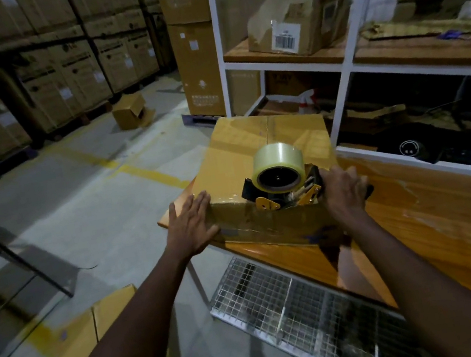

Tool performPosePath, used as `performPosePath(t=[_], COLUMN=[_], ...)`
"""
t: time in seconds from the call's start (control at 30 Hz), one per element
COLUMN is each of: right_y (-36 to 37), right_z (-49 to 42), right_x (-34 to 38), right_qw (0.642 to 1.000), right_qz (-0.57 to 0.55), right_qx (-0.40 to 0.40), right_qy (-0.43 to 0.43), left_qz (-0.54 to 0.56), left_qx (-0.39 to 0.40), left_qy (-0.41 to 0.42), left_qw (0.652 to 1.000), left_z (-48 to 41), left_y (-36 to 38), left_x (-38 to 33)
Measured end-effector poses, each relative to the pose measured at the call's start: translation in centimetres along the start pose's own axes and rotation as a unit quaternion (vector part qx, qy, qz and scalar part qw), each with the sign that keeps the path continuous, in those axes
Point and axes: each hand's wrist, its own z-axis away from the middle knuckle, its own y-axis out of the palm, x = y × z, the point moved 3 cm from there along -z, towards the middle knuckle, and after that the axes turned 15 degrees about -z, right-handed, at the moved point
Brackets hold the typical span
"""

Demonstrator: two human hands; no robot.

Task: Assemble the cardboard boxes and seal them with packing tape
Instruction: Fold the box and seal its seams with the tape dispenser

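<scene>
A closed brown cardboard box (243, 158) sits on the near left corner of the orange table (446, 241). My left hand (193, 223) presses flat with straight fingers against the box's near left corner. My right hand (345, 190) grips the handle of a yellow and black tape dispenser (283, 191), which carries a roll of clear tape (277, 164) and rests on the box's near top edge. Clear tape lies along the box's front face. The dispenser handle is hidden under my fingers.
A white shelf frame (343, 65) with a worn labelled box (300, 19) rises behind the table. A wire mesh rack (297, 302) lies under the table edge. Flat cardboard (76, 338) lies on the floor at lower left. A small tipped box (129, 112) and stacked cartons (51, 69) stand farther back.
</scene>
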Motion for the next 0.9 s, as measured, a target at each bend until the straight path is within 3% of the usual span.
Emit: performPosePath(t=[0.53, 0.6, 0.73, 0.9], right_y=[-3.3, -3.5, -3.6, -3.5], right_z=[0.2, -0.1, -0.3, -0.2], right_x=[-8.2, -8.3, -8.2, -8.2], right_qw=[0.999, 0.999, 0.998, 0.998], right_qz=[-0.039, -0.047, -0.056, -0.053], right_qx=[0.003, 0.005, 0.011, 0.017], right_qy=[0.013, 0.013, 0.006, -0.001], left_qz=[-0.014, -0.012, -0.051, -0.065], left_qx=[0.079, 0.073, 0.071, 0.063], left_qy=[-0.083, -0.059, 0.074, 0.081], left_qw=[0.993, 0.995, 0.993, 0.993], left_z=[-0.2, -0.6, -2.2, -1.7], left_y=[-2.5, -4.1, -6.6, -5.0], left_x=[-3.2, -5.7, -12.8, -14.4])
